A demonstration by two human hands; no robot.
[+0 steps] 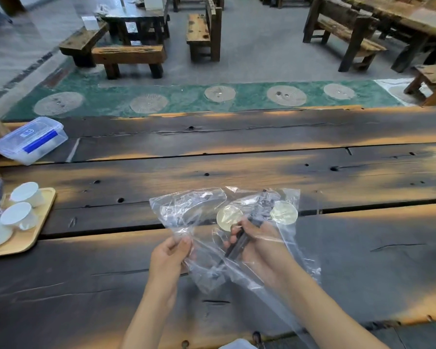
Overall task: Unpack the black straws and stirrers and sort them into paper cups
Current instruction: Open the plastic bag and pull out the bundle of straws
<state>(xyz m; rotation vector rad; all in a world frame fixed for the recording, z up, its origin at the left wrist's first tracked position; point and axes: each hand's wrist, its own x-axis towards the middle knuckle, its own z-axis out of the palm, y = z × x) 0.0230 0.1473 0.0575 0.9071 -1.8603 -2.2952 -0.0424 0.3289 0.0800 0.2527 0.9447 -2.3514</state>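
A crumpled clear plastic bag lies over the middle of the dark wooden table. My left hand pinches an edge of the bag. Reaching inside the bag, my right hand grips a bundle of black straws that points down and to the left. Two paper cups stand behind the hands, seen through the plastic: one right above my right fingers, the other further right. More black pieces show dimly inside the bag near its top.
At the left edge, a light wooden tray carries white cups lying on their sides. A clear lidded box with blue clips sits at the far left. Benches and tables stand beyond the table's far edge.
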